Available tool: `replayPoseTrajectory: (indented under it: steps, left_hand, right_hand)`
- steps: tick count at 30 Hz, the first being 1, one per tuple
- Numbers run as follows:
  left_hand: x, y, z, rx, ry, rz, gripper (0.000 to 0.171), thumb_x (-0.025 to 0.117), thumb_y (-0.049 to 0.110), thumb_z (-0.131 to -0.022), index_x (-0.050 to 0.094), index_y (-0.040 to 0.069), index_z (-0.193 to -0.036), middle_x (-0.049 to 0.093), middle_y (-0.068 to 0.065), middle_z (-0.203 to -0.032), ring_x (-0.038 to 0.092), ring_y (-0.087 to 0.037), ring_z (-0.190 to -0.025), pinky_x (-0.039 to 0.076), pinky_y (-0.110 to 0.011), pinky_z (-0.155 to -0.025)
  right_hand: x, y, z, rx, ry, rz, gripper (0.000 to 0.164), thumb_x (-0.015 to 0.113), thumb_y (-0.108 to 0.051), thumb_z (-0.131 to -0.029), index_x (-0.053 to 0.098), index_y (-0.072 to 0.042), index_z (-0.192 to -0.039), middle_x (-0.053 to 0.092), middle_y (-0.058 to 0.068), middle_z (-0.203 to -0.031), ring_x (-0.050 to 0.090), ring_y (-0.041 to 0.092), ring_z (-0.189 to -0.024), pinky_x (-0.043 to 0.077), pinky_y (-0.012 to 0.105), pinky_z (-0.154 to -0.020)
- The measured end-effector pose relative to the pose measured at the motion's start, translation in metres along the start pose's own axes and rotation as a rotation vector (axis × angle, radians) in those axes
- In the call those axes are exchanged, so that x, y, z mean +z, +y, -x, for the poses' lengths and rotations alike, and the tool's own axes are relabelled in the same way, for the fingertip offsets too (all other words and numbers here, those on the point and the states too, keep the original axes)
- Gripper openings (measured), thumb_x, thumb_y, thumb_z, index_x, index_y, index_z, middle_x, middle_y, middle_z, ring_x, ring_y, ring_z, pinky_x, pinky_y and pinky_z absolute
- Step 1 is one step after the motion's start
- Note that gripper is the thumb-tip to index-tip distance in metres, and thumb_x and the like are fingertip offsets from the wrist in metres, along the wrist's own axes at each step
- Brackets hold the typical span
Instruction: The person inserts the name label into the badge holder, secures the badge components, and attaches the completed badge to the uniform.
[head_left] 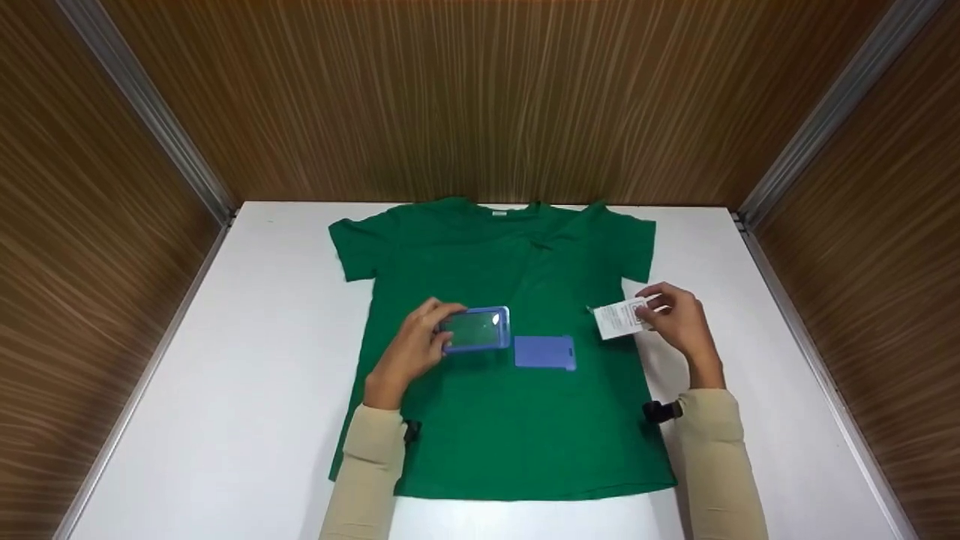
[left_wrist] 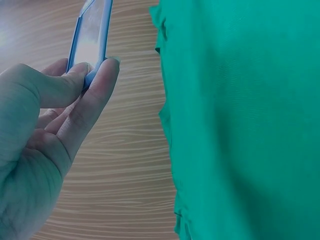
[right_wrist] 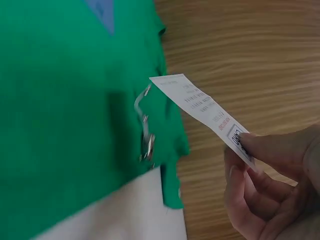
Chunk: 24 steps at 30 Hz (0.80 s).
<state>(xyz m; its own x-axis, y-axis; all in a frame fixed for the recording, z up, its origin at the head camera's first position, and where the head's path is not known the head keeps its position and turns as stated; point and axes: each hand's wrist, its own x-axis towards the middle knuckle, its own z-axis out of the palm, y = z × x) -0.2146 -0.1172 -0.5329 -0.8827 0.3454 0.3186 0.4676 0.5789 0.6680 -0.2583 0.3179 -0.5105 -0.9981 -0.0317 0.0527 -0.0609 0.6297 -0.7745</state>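
Observation:
My left hand point(head_left: 412, 343) pinches a badge holder's blue-purple frame point(head_left: 475, 330) with a clear window, thumb and fingers on its left end, raised over the green T-shirt point(head_left: 510, 427). On the shirt just right of it lies a flat purple back plate point(head_left: 544, 352) with a small slot at its right end. At the shirt's right side, my right hand point(head_left: 681, 324) pinches a white printed card point(head_left: 617, 319) by its right end. A clear strap with a metal clip point(right_wrist: 148, 145) hangs by the card's far end in the right wrist view.
Under the T-shirt, which is spread flat with its collar at the far side, is a white table point(head_left: 247, 337). Wood-grained panels point(head_left: 480, 97) stand behind and on both sides, with metal strips in the corners.

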Motion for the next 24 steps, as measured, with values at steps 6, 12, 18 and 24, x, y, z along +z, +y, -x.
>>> replayPoseTrajectory:
  steps: [6,12,18,24]
  left_hand:
    - [0.002,-0.001,0.001,0.013,-0.004,0.005,0.043,0.064,-0.006,-0.097,0.063,0.009,-0.137,0.062,-0.022,-0.117,0.06,-0.031,-0.097,0.056,-0.049,-0.089]
    - [0.003,0.0,0.001,0.027,0.007,-0.007,0.042,0.065,-0.005,-0.097,0.063,0.009,-0.137,0.063,-0.021,-0.117,0.061,-0.03,-0.098,0.056,-0.05,-0.089]
    - [0.005,0.003,0.002,0.022,0.0,-0.021,0.041,0.065,-0.003,-0.097,0.063,0.01,-0.137,0.063,-0.017,-0.117,0.062,-0.03,-0.1,0.056,-0.048,-0.091]
    - [0.006,0.007,-0.001,0.026,0.0,0.007,0.043,0.065,-0.006,-0.097,0.063,0.009,-0.137,0.063,-0.022,-0.119,0.062,-0.034,-0.103,0.056,-0.052,-0.093]
  right_hand:
    - [0.012,-0.018,0.005,-0.004,-0.038,-0.001,0.024,0.067,-0.005,-0.097,0.066,0.003,-0.12,0.069,0.03,-0.115,0.066,0.028,-0.088,0.053,0.016,-0.068]
    - [0.021,-0.031,0.011,-0.039,-0.035,-0.007,0.021,0.069,-0.003,-0.096,0.067,0.002,-0.116,0.071,0.03,-0.112,0.065,0.025,-0.083,0.053,0.015,-0.068]
    - [0.029,-0.038,0.017,-0.052,-0.05,-0.057,0.02,0.069,-0.003,-0.096,0.067,0.001,-0.116,0.072,0.028,-0.113,0.066,0.026,-0.083,0.056,0.015,-0.065]
    - [0.038,-0.047,0.021,-0.101,-0.047,-0.094,0.017,0.069,-0.002,-0.096,0.067,0.002,-0.112,0.073,0.025,-0.106,0.065,0.024,-0.08,0.056,0.017,-0.063]
